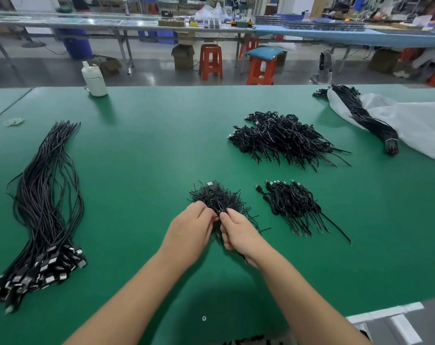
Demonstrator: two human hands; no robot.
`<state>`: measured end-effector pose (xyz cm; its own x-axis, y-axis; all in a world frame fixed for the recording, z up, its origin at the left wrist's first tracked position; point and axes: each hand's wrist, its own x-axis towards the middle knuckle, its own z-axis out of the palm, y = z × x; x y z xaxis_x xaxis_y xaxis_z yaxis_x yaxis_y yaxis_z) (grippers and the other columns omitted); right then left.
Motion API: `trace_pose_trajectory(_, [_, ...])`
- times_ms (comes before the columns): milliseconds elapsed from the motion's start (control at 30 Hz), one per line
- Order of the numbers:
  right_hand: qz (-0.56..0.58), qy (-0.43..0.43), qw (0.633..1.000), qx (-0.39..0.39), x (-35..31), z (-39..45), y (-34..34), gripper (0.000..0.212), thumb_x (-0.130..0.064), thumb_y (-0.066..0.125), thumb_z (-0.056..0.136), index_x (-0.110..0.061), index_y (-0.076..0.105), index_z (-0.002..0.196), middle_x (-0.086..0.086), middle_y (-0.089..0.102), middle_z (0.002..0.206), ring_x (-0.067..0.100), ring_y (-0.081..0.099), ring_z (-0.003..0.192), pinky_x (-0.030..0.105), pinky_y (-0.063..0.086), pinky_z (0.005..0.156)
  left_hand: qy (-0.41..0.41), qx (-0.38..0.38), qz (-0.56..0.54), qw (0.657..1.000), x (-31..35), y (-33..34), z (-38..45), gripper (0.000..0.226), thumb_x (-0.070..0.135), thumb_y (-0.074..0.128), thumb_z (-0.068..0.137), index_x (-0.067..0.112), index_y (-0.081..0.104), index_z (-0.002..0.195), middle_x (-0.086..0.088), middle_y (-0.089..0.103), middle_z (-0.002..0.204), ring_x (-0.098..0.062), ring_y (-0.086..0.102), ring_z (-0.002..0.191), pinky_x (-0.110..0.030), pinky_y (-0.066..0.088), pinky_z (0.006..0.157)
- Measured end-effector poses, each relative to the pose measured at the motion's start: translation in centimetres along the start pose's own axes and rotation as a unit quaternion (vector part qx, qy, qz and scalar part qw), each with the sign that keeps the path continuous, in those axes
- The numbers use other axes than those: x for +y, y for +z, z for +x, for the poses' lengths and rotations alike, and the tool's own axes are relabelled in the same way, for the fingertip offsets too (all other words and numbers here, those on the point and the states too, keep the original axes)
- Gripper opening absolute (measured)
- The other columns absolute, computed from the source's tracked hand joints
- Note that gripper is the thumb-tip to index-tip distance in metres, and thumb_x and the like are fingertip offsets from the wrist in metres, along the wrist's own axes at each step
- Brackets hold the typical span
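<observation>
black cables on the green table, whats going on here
A person's left hand and right hand both grip a small bunch of short black cables on the green table. A small pile and a larger pile lie to its right; long USB cables lie at the left.

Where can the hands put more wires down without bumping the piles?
The widest bare patch of the green table lies between the long cables on the left and the small tangle in the middle. More lies beside the white bottle. The right is crowded: the big pile, the coiled pile and the white bag sit close.
</observation>
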<state>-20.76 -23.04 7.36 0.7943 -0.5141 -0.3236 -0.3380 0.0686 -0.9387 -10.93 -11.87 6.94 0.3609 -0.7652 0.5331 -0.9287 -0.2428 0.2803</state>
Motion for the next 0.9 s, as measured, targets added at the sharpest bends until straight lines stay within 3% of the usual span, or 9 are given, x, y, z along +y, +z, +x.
trace_pose_trajectory(100, [0.01, 0.018, 0.998, -0.055, -0.3, -0.2, -0.4, 0.027, -0.028, 0.034, 0.107, -0.018, 0.043, 0.084, -0.006, 0.034, 0.062, 0.01, 0.027, 0.05, 0.025, 0.024, 0.046, 0.169, 0.036, 0.069, 0.982, -0.6, -1.1, 0.8, 0.017, 0.008, 0.05, 0.092, 0.011, 0.066, 0.085, -0.009, 0.067, 0.099, -0.028, 0.061, 0.1, -0.038, 0.05, 0.08])
trace_pose_trajectory(200, [0.011, 0.031, 0.994, -0.106, -0.4, -0.5, -0.7, 0.027, -0.03, 0.035, 0.107, -0.019, 0.04, 0.083, -0.005, 0.032, 0.063, 0.01, 0.024, 0.052, 0.023, 0.022, 0.045, 0.233, -0.047, 0.065, 0.969, -0.9, -2.2, 1.8, 0.025, 0.007, 0.042, 0.088, 0.013, 0.066, 0.09, -0.006, 0.068, 0.121, -0.023, 0.061, 0.119, -0.038, 0.048, 0.098])
trace_pose_trajectory(300, [0.004, 0.037, 0.993, -0.114, -0.3, -0.5, -0.8, 0.026, -0.032, 0.037, 0.106, -0.018, 0.043, 0.085, -0.007, 0.032, 0.062, 0.011, 0.023, 0.052, 0.024, 0.021, 0.046, 0.149, -0.135, 0.009, 0.979, -1.1, -2.7, 2.1, 0.013, 0.008, 0.053, 0.089, 0.016, 0.064, 0.091, 0.001, 0.071, 0.11, -0.02, 0.065, 0.106, -0.037, 0.05, 0.086])
trace_pose_trajectory(433, [-0.05, 0.011, 0.995, -0.086, -0.3, -0.3, -0.8, 0.019, -0.027, 0.038, 0.101, -0.021, 0.045, 0.084, -0.008, 0.036, 0.068, 0.008, 0.032, 0.054, 0.024, 0.026, 0.052, 0.015, -0.126, -0.082, 0.989, -0.5, -2.7, 2.1, 0.005, 0.013, 0.062, 0.093, 0.016, 0.065, 0.09, 0.005, 0.068, 0.089, -0.019, 0.06, 0.089, -0.038, 0.044, 0.08])
trace_pose_trajectory(500, [-0.153, -0.025, 0.986, -0.061, -0.4, -0.4, -0.8, 0.015, -0.03, 0.04, 0.099, -0.024, 0.05, 0.09, -0.009, 0.048, 0.079, 0.01, 0.047, 0.068, 0.025, 0.034, 0.065, -0.054, -0.114, -0.129, 0.984, -0.1, -2.6, 2.1, 0.007, 0.011, 0.064, 0.091, 0.017, 0.067, 0.089, 0.004, 0.068, 0.087, -0.018, 0.059, 0.086, -0.036, 0.046, 0.082])
trace_pose_trajectory(567, [-0.298, -0.084, 0.95, -0.048, -0.4, -0.6, -1.0, 0.022, -0.039, 0.037, 0.101, -0.022, 0.046, 0.09, -0.003, 0.055, 0.086, 0.018, 0.052, 0.08, 0.034, 0.039, 0.073, -0.12, -0.119, -0.161, 0.972, 0.0, -2.5, 2.0, 0.011, 0.012, 0.065, 0.09, 0.022, 0.068, 0.088, 0.007, 0.069, 0.086, -0.013, 0.06, 0.085, -0.028, 0.045, 0.081])
trace_pose_trajectory(667, [-0.443, -0.159, 0.881, -0.045, -0.4, -1.0, -1.2, 0.029, -0.043, 0.03, 0.105, -0.024, 0.035, 0.085, -0.003, 0.048, 0.08, 0.025, 0.052, 0.077, 0.042, 0.042, 0.07, -0.189, -0.159, -0.181, 0.952, 0.1, -2.3, 2.1, 0.02, 0.01, 0.064, 0.089, 0.028, 0.068, 0.081, 0.012, 0.069, 0.08, -0.009, 0.06, 0.08, -0.022, 0.043, 0.074])
trace_pose_trajectory(800, [-0.521, -0.2, 0.83, -0.028, -0.3, -1.0, -1.3, 0.027, -0.041, 0.027, 0.106, -0.022, 0.034, 0.088, -0.002, 0.043, 0.083, 0.031, 0.053, 0.078, 0.039, 0.035, 0.066, -0.238, -0.183, -0.172, 0.938, 0.1, -1.9, 2.3, 0.025, 0.011, 0.062, 0.09, 0.031, 0.064, 0.075, 0.015, 0.066, 0.076, -0.006, 0.057, 0.076, -0.016, 0.038, 0.065])
trace_pose_trajectory(900, [-0.547, -0.224, 0.806, -0.025, -0.5, -1.2, -1.4, 0.027, -0.04, 0.027, 0.106, -0.021, 0.035, 0.089, 0.0, 0.045, 0.083, 0.032, 0.057, 0.081, 0.038, 0.033, 0.066, -0.271, -0.189, -0.177, 0.927, 0.0, -1.8, 2.3, 0.023, 0.014, 0.063, 0.088, 0.03, 0.063, 0.071, 0.01, 0.064, 0.069, -0.004, 0.051, 0.062, -0.016, 0.035, 0.056])
